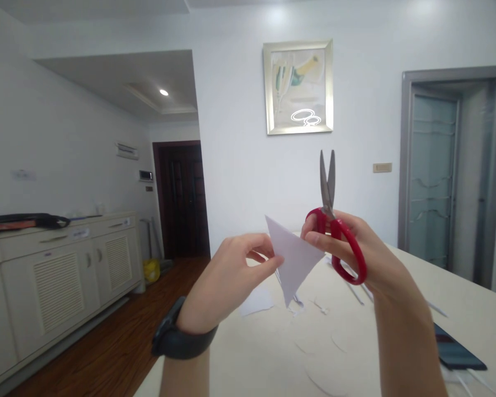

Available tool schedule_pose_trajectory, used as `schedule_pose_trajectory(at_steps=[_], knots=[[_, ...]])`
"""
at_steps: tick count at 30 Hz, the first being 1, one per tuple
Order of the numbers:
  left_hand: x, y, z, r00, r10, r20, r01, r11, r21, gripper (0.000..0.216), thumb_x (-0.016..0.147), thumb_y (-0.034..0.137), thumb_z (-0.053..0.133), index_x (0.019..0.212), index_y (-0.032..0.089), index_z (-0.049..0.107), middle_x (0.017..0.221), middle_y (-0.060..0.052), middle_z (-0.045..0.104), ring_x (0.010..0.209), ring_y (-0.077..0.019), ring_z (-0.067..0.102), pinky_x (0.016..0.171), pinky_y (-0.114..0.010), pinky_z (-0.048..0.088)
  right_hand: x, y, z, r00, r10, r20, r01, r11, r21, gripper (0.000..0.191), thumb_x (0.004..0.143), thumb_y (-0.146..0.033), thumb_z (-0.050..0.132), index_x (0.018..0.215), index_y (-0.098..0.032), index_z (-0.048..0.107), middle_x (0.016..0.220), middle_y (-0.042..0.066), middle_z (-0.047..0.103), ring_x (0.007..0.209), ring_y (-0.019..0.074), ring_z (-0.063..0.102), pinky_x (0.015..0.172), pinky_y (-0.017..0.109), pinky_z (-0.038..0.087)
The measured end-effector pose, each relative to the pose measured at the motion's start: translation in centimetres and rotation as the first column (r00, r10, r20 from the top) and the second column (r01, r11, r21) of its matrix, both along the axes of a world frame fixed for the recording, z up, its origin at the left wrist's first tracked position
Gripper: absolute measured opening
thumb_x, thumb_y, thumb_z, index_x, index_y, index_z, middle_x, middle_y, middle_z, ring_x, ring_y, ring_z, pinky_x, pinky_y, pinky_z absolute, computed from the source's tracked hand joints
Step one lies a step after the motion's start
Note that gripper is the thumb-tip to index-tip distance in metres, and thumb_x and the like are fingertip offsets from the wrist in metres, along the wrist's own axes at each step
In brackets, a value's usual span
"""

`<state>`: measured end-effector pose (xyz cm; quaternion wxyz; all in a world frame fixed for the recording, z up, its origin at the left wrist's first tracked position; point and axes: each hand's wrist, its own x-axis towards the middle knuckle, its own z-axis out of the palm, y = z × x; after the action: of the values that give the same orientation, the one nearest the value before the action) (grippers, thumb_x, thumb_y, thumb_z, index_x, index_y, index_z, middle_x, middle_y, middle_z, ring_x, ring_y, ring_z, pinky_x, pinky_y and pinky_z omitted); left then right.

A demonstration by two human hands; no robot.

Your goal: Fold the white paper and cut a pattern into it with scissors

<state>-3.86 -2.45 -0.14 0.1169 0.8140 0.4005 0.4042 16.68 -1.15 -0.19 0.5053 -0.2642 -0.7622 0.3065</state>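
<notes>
My left hand (242, 264) pinches the left edge of a folded white piece of paper (295, 262), which has a pointed top and a pointed lower corner. A dark band sits on my left wrist. On my right hand (366, 248) hang red-handled scissors (337, 226), with fingers through the loops. Their blades point upward and stand slightly apart, away from the paper. The fingertips of my right hand are at the paper's upper right edge; whether they grip it I cannot tell. Both hands are raised above the white table (273, 358).
Thin curved paper scraps (322, 309) and a flat paper sheet (258, 300) lie on the table. Thin white sticks (355, 292) rest behind my right hand. A dark phone (458, 350) is at the right. A white cabinet (66, 275) stands along the left wall.
</notes>
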Motion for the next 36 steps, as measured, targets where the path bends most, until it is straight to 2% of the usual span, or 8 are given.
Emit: schedule_pose_trajectory(at_steps=[5, 9, 14, 22, 27, 31, 36], knots=[[0.4, 0.1, 0.0, 0.997, -0.046, -0.069, 0.046, 0.999, 0.001, 0.015, 0.085, 0.023, 0.054, 0.076, 0.022, 0.067, 0.085, 0.002, 0.071, 0.079, -0.0159, 0.064, 0.070, -0.025, 0.047, -0.7, 0.2, -0.1, 0.999, 0.047, 0.024, -0.046, 0.998, -0.034, 0.008, 0.083, -0.022, 0.063, 0.080, -0.021, 0.056, 0.074, -0.004, 0.055, 0.064, 0.0107, 0.047, 0.054, 0.021, 0.036], [0.6, 0.1, 0.0, 0.996, -0.092, 0.012, 0.092, 0.996, -0.020, 0.015, 0.087, 0.026, 0.054, 0.079, 0.020, 0.064, 0.086, 0.001, 0.069, 0.083, -0.0160, 0.064, 0.074, -0.025, 0.049, -1.2, 0.2, -0.2, 1.000, 0.010, 0.029, -0.009, 1.000, -0.002, 0.011, 0.082, -0.021, 0.064, 0.077, -0.021, 0.054, 0.070, -0.005, 0.051, 0.063, 0.0095, 0.045, 0.053, 0.021, 0.035], [0.7, 0.2, 0.0, 0.989, -0.105, 0.104, 0.106, 0.994, -0.006, 0.017, 0.089, 0.032, 0.053, 0.082, 0.020, 0.062, 0.084, 0.001, 0.067, 0.083, -0.0151, 0.063, 0.078, -0.026, 0.048, -1.1, 0.1, -0.2, 0.998, 0.028, 0.051, -0.027, 1.000, -0.013, 0.013, 0.080, -0.017, 0.066, 0.078, -0.022, 0.054, 0.069, -0.006, 0.051, 0.062, 0.0092, 0.044, 0.053, 0.020, 0.034], [0.8, 0.0, 0.0, 0.993, -0.117, 0.004, 0.117, 0.992, -0.045, 0.015, 0.088, 0.027, 0.053, 0.080, 0.019, 0.062, 0.082, 0.002, 0.066, 0.080, -0.0138, 0.061, 0.073, -0.023, 0.045, -0.8, 0.3, 0.0, 0.996, 0.047, 0.078, -0.049, 0.999, 0.013, 0.009, 0.085, -0.020, 0.061, 0.079, -0.021, 0.054, 0.074, -0.005, 0.054, 0.069, 0.0101, 0.048, 0.061, 0.021, 0.039], [1.2, -0.2, 0.0, 0.997, -0.070, -0.033, 0.071, 0.997, 0.019, 0.027, 0.092, 0.035, 0.047, 0.074, 0.019, 0.060, 0.070, 0.004, 0.056, 0.068, -0.0109, 0.051, 0.062, -0.022, 0.038, -0.7, 0.3, 0.0, 0.996, 0.048, 0.075, -0.049, 0.999, 0.013, 0.009, 0.085, -0.017, 0.060, 0.079, -0.021, 0.054, 0.073, -0.006, 0.054, 0.066, 0.0090, 0.047, 0.059, 0.020, 0.038], [1.4, -0.6, 0.0, 0.999, -0.020, -0.049, 0.024, 0.996, 0.085, 0.032, 0.092, 0.032, 0.046, 0.065, 0.018, 0.052, 0.063, 0.005, 0.048, 0.063, -0.0095, 0.045, 0.058, -0.021, 0.034, -0.8, 0.3, 0.1, 0.996, 0.050, 0.076, -0.051, 0.999, 0.013, 0.009, 0.085, -0.017, 0.059, 0.078, -0.020, 0.055, 0.072, -0.006, 0.053, 0.066, 0.0083, 0.047, 0.059, 0.019, 0.038], [1.7, -0.7, 0.1, 0.998, -0.007, -0.055, 0.013, 0.994, 0.109, 0.029, 0.092, 0.031, 0.048, 0.067, 0.018, 0.054, 0.066, 0.006, 0.055, 0.066, -0.0093, 0.050, 0.061, -0.021, 0.036, -0.9, 0.2, 0.1, 0.997, 0.045, 0.060, -0.046, 0.999, 0.024, 0.010, 0.085, -0.017, 0.060, 0.077, -0.020, 0.055, 0.070, -0.007, 0.053, 0.063, 0.0072, 0.046, 0.056, 0.018, 0.036]])
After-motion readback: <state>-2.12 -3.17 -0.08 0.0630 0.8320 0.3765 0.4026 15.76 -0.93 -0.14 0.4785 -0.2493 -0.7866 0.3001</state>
